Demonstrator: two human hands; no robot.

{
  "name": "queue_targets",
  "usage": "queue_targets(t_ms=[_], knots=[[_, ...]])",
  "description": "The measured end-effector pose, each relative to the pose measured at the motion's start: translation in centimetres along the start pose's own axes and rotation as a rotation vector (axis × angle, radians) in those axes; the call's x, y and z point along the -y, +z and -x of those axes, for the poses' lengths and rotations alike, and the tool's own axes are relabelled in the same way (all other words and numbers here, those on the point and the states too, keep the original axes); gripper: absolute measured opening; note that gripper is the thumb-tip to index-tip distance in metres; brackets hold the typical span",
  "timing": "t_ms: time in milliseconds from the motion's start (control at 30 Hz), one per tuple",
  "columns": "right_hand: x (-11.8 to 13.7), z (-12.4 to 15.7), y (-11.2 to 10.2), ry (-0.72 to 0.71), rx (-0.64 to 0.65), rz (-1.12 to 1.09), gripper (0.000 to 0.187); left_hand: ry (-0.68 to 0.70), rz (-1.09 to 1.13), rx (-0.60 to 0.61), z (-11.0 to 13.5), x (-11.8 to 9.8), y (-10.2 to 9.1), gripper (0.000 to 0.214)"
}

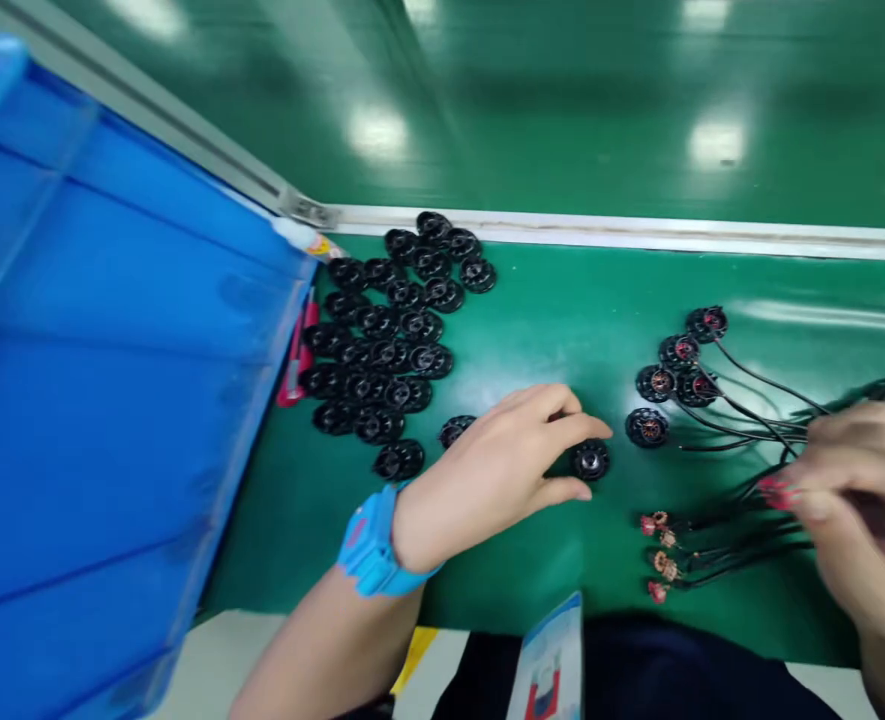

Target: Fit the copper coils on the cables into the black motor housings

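Note:
My left hand (506, 450), with a blue watch (374, 545) on its wrist, reaches over the green table. Its thumb and fingers are apart around a small black round part (590, 460); I cannot tell whether they touch it. Another black round part (457, 431) lies partly hidden beside this hand. On the right, my right hand (858, 500) is blurred and closed in a pinch on a black cable's red end piece (776, 492). Below and left of it lie several cables with red and copper-coloured ends (665, 565).
Several black round parts (389, 355) are clustered at left. Cabled round parts (695, 385) lie at right. A tall blue bin (112, 380) stands along the left edge, near a red-handled tool (296, 355) and white tube (299, 237). A white ledge (599, 231) bounds the table's back.

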State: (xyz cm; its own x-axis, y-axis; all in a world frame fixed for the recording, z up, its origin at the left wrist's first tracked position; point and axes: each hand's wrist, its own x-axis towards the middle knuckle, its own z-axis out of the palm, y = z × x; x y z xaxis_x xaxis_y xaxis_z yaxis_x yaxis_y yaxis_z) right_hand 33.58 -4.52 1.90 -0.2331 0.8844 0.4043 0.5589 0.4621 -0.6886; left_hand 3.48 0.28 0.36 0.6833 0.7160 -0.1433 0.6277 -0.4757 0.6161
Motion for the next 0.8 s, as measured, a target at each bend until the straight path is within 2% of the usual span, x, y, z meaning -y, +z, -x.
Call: queue_targets(t_ms=[100, 200, 333, 400, 533, 600, 633, 733, 800], knots=[[0.8, 0.5, 1.4, -0.259, 0.149, 0.282, 0.024, 0.021, -0.018, 0.004, -0.1, 0.0, 0.5, 0.045], [0.9, 0.5, 2.6, -0.345, 0.187, 0.391, 0.025, 0.043, -0.063, -0.033, -0.6, -0.6, 1.2, 0.037], [0.6, 0.6, 3.0, -0.357, 0.206, 0.485, 0.028, 0.015, -0.145, -0.1, -1.0, -1.1, 1.5, 0.063], [0.6, 0.5, 2.8, -0.354, 0.2, 0.523, 0.028, 0.033, -0.111, -0.101, -0.9, -1.1, 1.2, 0.067], [0.7, 0.2, 2.5, -0.352, 0.191, 0.555, 0.022, 0.135, -0.072, -0.02, -0.9, -1.0, 1.2, 0.046], [0.7, 0.0, 2.4, -0.351, 0.178, 0.572, 0.019, 0.136, -0.11, -0.025, -1.1, -1.3, 1.4, 0.029], [0.7, -0.1, 2.4, -0.348, 0.173, 0.577, 0.019, 0.113, -0.136, -0.042, -1.2, -1.4, 1.5, 0.031], [0.7, 0.0, 2.3, -0.341, 0.166, 0.576, 0.02, 0.037, -0.152, -0.055, -1.1, -1.5, 1.3, 0.063], [0.7, 0.1, 2.3, -0.332, 0.171, 0.569, 0.021, 0.034, -0.111, -0.015, -0.7, -1.1, 0.8, 0.071]])
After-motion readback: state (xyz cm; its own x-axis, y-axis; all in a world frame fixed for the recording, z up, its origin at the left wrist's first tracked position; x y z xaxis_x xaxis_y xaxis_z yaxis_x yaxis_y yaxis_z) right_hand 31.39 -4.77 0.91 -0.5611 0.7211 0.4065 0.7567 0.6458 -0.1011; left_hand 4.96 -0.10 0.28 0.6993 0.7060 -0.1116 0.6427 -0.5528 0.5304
